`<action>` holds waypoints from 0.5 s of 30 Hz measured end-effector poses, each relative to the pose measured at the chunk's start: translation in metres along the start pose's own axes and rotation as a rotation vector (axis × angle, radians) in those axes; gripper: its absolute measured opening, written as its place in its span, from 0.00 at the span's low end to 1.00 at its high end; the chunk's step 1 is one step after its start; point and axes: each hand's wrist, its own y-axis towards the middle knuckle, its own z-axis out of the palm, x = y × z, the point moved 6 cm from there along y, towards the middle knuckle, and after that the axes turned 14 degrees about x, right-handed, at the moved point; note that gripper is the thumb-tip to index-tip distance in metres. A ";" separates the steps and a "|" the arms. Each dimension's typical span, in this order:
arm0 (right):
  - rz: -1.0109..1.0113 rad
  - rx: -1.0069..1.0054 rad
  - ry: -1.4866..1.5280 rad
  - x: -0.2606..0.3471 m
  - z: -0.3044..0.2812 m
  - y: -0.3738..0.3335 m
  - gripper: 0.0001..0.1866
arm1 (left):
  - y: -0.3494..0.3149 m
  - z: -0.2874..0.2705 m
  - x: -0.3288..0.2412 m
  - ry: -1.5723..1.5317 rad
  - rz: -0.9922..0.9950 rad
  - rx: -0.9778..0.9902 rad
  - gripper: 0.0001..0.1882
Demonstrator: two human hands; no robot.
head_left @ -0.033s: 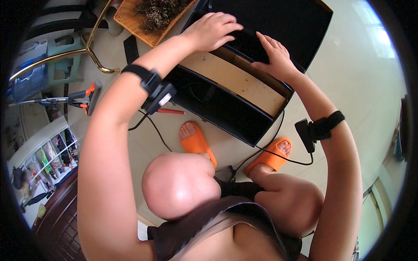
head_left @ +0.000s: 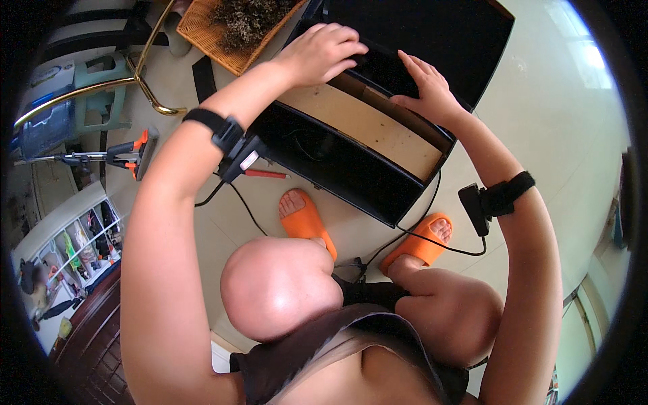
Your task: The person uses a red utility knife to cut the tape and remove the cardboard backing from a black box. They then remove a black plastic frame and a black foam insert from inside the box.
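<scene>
A long black box [head_left: 337, 165] lies on the floor past my feet, with a pale wood-coloured panel [head_left: 368, 128] showing along it. Behind the panel rises a large black flat part [head_left: 432, 37], perhaps the raised lid. My left hand [head_left: 320, 54] reaches over the far left of the panel, fingers bent and thumb apart, beside the black part's near edge. Whether it touches that edge I cannot tell. My right hand [head_left: 432, 91] lies against the same edge farther right, fingers stretched out and thumb spread, holding nothing.
A wicker basket [head_left: 202, 30] of dried flowers stands far left, near a gold metal frame [head_left: 138, 74]. A red slim object [head_left: 266, 173] lies by the box. Cables [head_left: 432, 202] run past my orange slippers [head_left: 307, 219]. At left are an orange-grey tool [head_left: 138, 152] and a white rack [head_left: 81, 243].
My left hand and forearm have shifted slightly left and toward me. The right hand stays almost in place.
</scene>
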 end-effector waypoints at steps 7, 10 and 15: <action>-0.058 0.007 0.011 0.012 -0.012 -0.006 0.33 | -0.045 0.018 -0.054 -0.191 0.099 0.212 0.32; -0.111 -0.032 -0.209 0.031 -0.017 -0.008 0.26 | -0.047 0.032 -0.065 -0.143 0.019 0.323 0.44; -0.162 0.073 -0.412 0.048 0.002 -0.010 0.19 | -0.046 0.044 -0.067 -0.083 0.030 0.339 0.48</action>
